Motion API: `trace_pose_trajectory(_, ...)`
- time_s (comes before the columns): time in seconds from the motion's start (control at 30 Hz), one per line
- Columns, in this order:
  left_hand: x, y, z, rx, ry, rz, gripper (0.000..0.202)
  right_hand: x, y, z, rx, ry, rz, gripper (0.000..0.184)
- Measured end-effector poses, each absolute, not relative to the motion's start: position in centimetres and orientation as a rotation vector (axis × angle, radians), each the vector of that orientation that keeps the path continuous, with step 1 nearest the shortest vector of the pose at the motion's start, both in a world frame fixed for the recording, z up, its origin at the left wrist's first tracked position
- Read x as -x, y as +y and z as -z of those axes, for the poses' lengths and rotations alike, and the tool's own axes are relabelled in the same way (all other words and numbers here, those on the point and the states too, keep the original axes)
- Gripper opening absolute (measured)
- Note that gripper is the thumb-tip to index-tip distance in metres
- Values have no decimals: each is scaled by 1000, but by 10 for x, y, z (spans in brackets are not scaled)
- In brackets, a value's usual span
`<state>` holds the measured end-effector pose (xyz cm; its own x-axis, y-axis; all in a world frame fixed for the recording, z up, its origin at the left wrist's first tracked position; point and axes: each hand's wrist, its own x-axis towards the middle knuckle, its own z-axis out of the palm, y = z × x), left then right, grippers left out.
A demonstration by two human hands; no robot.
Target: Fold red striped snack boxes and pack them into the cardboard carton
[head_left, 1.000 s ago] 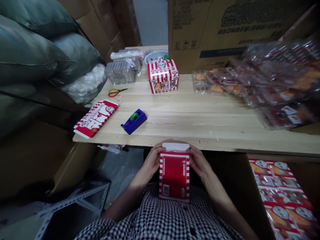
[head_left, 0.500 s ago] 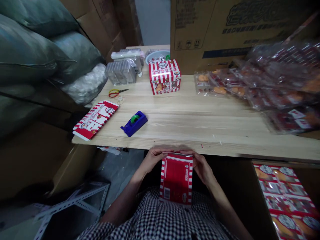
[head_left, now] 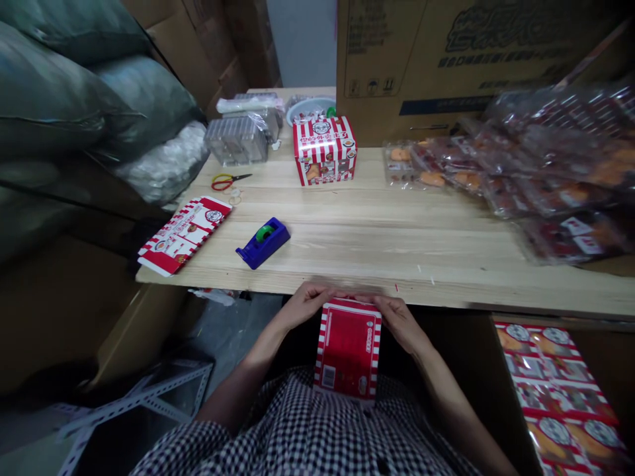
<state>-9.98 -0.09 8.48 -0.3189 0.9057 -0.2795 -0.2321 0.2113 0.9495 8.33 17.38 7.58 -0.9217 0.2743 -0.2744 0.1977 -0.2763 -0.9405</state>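
A red carton [head_left: 348, 347] with striped red-and-white edges rests upright against my checked shirt, below the table's front edge. My left hand [head_left: 308, 304] grips its upper left corner, and my right hand [head_left: 395, 317] holds the upper right corner. Both sets of fingers meet along the top edge, where the fingertips are partly hidden behind the carton. Beyond my hands on the table lie a blue tape dispenser [head_left: 262, 243] with a green roll and a flat striped carton [head_left: 186, 236].
An assembled striped box [head_left: 325, 151] stands at the back of the wooden table [head_left: 337, 231]. Scissors [head_left: 231, 181] lie at left near clear plastic trays [head_left: 235, 141]. Bagged toy packs [head_left: 555, 178] pile up on the right. Several packed boxes [head_left: 560, 390] sit in an open carton below.
Both hands have shifted slightly upward in view along the carton's top edge. The carton's top now tilts a little. The rest of the scene shifts slightly left with the camera.
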Motion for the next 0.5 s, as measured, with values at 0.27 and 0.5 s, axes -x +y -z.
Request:
trace_pose_trajectory(0.27,112,10,-96,-787,1385,-1219,36,-76,175,-92,745,-1716,-2538,36)
trace_pose_trajectory(0.5,108,14,-93,-820,1499,-1210,32,-72,179,-83,767,-1754,-2509,38)
